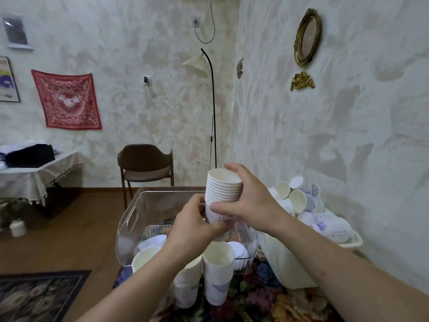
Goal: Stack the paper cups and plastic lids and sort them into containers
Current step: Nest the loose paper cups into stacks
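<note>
A stack of white paper cups [222, 190] is held upright above the clear plastic bin [130, 219]. My left hand [197, 225] grips its lower part from the left, and my right hand [249, 197] wraps around its rims from the right. Two more cup stacks [217, 273] stand on the floral table in front of the bin, with a single cup [145, 256] at their left. White plastic lids [153, 241] lie inside the bin. A heap of loose paper cups [299, 198] fills a white basket [352, 242] at the right.
The wall runs close along the right side. A brown chair [145, 166] and a floor lamp [212, 108] stand behind the bin. A cloth-covered side table [34, 180] is at the left, and a small white jar [18, 227] sits on the wooden floor.
</note>
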